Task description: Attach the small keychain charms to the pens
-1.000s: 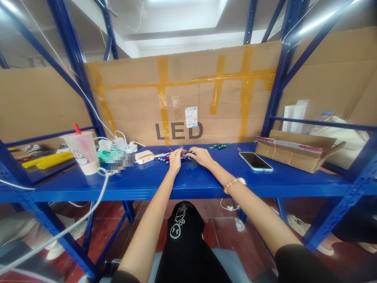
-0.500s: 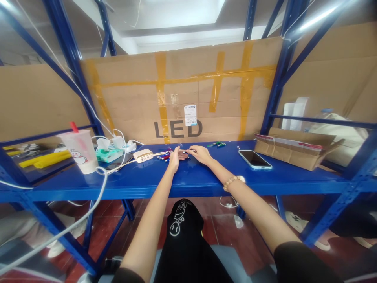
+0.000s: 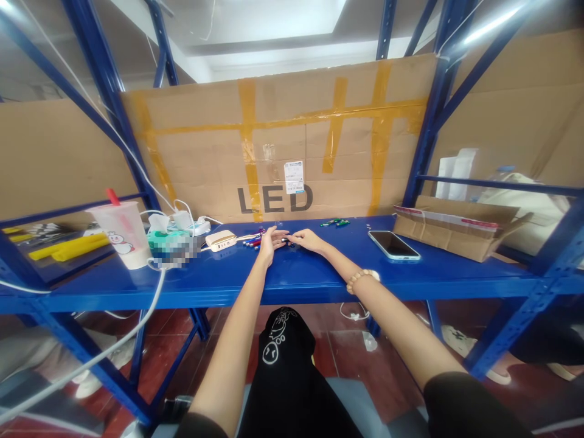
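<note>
Before the cardboard panel (image 3: 196, 170), slender coloured pieces (image 3: 252, 243) are lying with long axes roughly left to right; which end leads is too small to tell. Below the panel's "LED" lettering (image 3: 274, 199), the left hand (image 3: 271, 243) is stretching its fingers rightward beside a small dark piece (image 3: 284, 239). The right hand (image 3: 310, 241) is bending its fingers leftward there. Whether either is gripping it, I cannot tell.

A small dark piece (image 3: 285, 240) sits in the right hand (image 3: 307, 241). Slim blue, red and purple pieces (image 3: 252, 242) lie bunched nearby; green pieces (image 3: 335, 222) lie well apart
</note>
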Motion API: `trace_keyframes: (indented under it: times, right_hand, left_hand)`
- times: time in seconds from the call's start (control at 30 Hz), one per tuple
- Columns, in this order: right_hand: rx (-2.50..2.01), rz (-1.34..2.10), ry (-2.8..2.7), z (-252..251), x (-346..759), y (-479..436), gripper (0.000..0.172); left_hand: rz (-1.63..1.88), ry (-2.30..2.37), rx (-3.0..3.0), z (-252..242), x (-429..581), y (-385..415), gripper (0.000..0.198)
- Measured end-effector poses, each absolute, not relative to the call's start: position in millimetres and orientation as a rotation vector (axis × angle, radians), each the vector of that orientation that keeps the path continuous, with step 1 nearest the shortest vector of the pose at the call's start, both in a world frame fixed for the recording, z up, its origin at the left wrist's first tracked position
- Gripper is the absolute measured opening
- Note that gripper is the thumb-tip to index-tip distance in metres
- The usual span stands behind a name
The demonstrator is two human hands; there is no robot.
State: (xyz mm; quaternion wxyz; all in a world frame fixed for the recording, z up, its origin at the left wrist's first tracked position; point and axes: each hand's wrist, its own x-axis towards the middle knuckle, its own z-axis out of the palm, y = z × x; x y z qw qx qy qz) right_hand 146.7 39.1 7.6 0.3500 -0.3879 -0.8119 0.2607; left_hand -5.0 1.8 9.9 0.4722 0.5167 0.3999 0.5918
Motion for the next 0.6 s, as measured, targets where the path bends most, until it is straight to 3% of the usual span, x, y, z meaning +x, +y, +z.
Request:
trace_keyframes:
  times: [0.27,0.6]
  right_hand:
    - [-0.999,0.750,-2.036,8.3,149.3,37.6,0.060]
    - [-0.959,0.780,-2.049,11.0,148.7,29.8,0.050]
  left_hand:
    - [1.417,1.050,1.222,9.0,-5.0,3.2,0.048]
    - [1.401,1.081,1.277,8.8,-5.1,3.9,0.051]
